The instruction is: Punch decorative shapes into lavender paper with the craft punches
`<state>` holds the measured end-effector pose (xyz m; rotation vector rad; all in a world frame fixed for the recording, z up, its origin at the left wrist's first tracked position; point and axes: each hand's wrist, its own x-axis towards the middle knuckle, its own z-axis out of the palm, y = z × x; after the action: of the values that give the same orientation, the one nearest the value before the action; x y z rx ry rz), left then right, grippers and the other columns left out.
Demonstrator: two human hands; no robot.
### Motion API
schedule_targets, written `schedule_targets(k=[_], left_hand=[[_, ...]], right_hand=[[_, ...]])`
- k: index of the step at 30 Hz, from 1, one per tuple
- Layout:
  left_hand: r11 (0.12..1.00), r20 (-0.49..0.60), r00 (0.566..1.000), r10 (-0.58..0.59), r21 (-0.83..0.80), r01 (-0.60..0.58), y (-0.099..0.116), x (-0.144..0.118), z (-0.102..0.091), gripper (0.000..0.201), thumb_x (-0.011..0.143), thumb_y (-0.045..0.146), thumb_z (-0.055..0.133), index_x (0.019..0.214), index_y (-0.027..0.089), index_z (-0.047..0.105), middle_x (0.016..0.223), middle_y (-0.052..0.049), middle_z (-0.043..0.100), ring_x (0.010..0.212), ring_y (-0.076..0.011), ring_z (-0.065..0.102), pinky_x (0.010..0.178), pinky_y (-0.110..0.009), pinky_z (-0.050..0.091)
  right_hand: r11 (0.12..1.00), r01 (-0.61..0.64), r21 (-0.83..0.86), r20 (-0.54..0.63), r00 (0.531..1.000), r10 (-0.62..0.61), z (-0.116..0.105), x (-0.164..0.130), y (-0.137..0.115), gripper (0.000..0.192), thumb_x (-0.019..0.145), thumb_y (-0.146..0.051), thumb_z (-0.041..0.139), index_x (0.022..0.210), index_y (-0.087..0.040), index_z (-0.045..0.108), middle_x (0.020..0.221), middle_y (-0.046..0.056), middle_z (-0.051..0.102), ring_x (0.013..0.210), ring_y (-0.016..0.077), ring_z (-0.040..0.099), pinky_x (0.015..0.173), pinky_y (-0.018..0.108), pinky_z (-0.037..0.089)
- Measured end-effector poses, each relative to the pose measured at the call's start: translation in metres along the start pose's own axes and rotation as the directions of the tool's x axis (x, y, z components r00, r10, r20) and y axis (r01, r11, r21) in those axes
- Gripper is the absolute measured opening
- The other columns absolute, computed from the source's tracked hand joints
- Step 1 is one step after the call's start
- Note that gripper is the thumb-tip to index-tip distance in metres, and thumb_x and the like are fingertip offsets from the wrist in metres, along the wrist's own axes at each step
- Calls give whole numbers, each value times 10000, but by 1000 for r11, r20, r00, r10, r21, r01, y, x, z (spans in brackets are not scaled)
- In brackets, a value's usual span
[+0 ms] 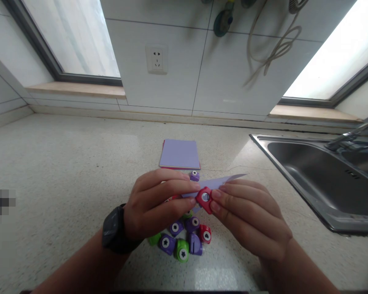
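Observation:
Between my two hands is a small red paper punch [205, 197], its light round window facing up. My right hand [254, 212] is closed, with fingertips on the punch's right edge. From the left, my left hand [159, 200] is closed too, its fingertips at the punch's other edge; its thumb is hidden. A thin lilac sheet of paper [211, 181] runs behind the punch, its right end curling up by my right fingers. I cannot tell how far it sits in the slot. Below lie several punches, among them a green one [182, 250], a purple one [167, 243] and another red one [205, 234].
A stack of coloured paper [180, 153], lilac on top, lies on the speckled counter [64, 163] beyond my hands. One purple punch [194, 176] stands just in front of it. At the right is a steel sink [306, 183] with a faucet [352, 136]. A socket [156, 60] is on the tiled wall.

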<state>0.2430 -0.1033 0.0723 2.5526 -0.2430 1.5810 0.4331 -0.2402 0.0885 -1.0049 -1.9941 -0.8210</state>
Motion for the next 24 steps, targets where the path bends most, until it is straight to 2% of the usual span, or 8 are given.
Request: schedule_targets(k=[6,13,24], left_hand=[[1000,5,1000,1,-10,-1,-1,0,1,77,983,163,633,948,168,702,1089,-72,795,1057,-194,705,898,-359,636],[1000,-14,1000,7,-17,-7,-1,0,3,33,971,183,655,993,178,680,1087,-64,799,1044,-193,724,897,-356,647],[1000,30,1000,6,3,-7,0,2,3,173,950,185,680,1118,143,688,1068,-54,793,993,-170,721,925,-319,621]], right_hand=[[999,35,-24,19,999,-34,-1,-1,3,143,904,-44,683,853,-168,732,990,51,781,976,193,725,880,332,651],[999,40,-4,33,999,-40,0,-3,5,138,897,-44,689,876,-170,740,999,53,790,980,202,733,861,349,668],[998,-13,63,11,1000,12,0,-4,6,152,883,-20,686,914,-158,742,1032,62,784,1004,214,736,864,354,677]])
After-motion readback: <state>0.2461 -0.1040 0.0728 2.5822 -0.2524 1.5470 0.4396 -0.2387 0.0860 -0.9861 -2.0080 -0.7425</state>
